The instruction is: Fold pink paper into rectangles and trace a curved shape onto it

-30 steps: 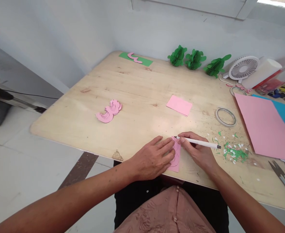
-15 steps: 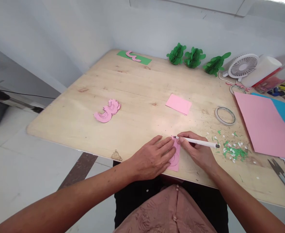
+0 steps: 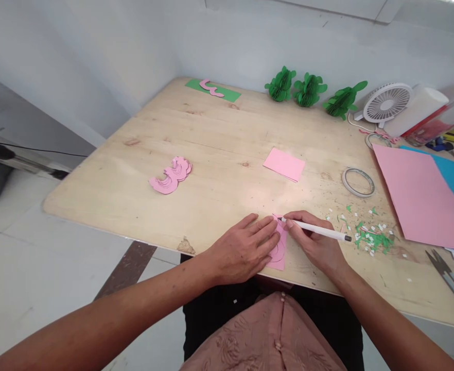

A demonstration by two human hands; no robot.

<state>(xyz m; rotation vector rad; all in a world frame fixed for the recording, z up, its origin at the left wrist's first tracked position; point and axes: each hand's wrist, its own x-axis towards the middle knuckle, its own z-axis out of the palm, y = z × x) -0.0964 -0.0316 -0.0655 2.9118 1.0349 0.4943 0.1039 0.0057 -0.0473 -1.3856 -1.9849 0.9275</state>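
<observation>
Under my left hand (image 3: 246, 250) lies a small pink paper piece (image 3: 280, 262) at the table's front edge, with a curved outline drawn on it. That hand is flat, fingers stretched over the paper and covering much of it. My right hand (image 3: 317, 242) grips a white pen (image 3: 317, 229), its tip touching the paper's upper part beside my left fingertips. Farther off rests a small stack of pink paper rectangles (image 3: 284, 165). To the left is a pile of curved pink paper cut-outs (image 3: 172, 175).
Scissors (image 3: 451, 281), green and white scraps (image 3: 373, 238), a tape roll (image 3: 358, 182) and large pink sheets (image 3: 423, 196) lie on the right. Green paper figures (image 3: 307, 91) and a white fan (image 3: 387, 104) stand by the wall. A green strip (image 3: 229, 95) lies at the back left.
The pen in my right hand has tilted slightly, its back end dropping a little. My left hand stays on the paper.
</observation>
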